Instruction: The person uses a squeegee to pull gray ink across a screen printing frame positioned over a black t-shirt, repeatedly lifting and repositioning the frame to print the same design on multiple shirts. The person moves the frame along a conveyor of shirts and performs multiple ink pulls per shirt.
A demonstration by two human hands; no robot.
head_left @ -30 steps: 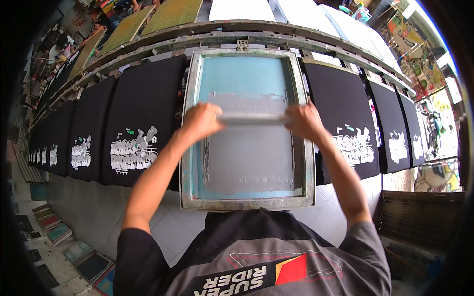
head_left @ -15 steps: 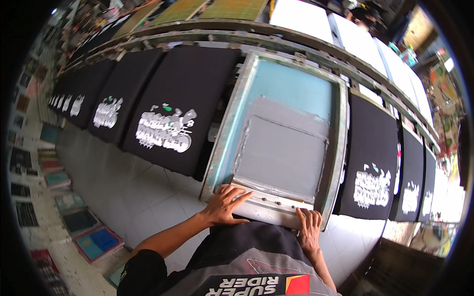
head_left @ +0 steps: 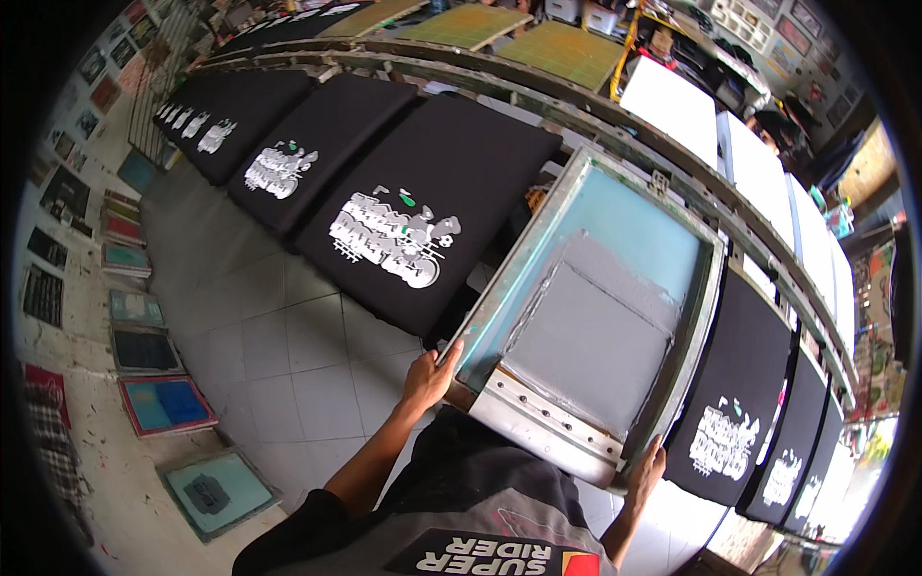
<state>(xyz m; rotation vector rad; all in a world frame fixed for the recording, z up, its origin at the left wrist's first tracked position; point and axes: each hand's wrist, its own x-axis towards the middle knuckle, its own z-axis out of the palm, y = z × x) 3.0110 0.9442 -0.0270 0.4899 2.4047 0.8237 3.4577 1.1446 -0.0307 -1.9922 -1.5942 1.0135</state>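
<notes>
A silkscreen frame (head_left: pixel 703 322) with a teal mesh (head_left: pixel 634 216) is in front of me, tilted across the view. Grey ink (head_left: pixel 588 322) covers the middle of the mesh. A metal squeegee (head_left: pixel 544 422) with a row of bolts rests at the frame's near end. My left hand (head_left: pixel 429 378) is closed on the left rim near the close corner. On the right rim, my right hand (head_left: pixel 645 472) grips beside the squeegee's end, its fingers partly hidden. Whatever lies under the frame is mostly hidden.
Black shirts (head_left: pixel 432 173) with white, grey and green prints lie on boards to the left; more black shirts (head_left: pixel 735 384) lie to the right. A rail (head_left: pixel 519 101) runs behind. White boards (head_left: pixel 672 106) stand beyond it. Other screens (head_left: pixel 216 494) lean along the left wall.
Both hands have left the squeegee and now hold the frame's sides. The squeegee stays at the near end. My view has swung, so the scene sits turned and shifted to the right.
</notes>
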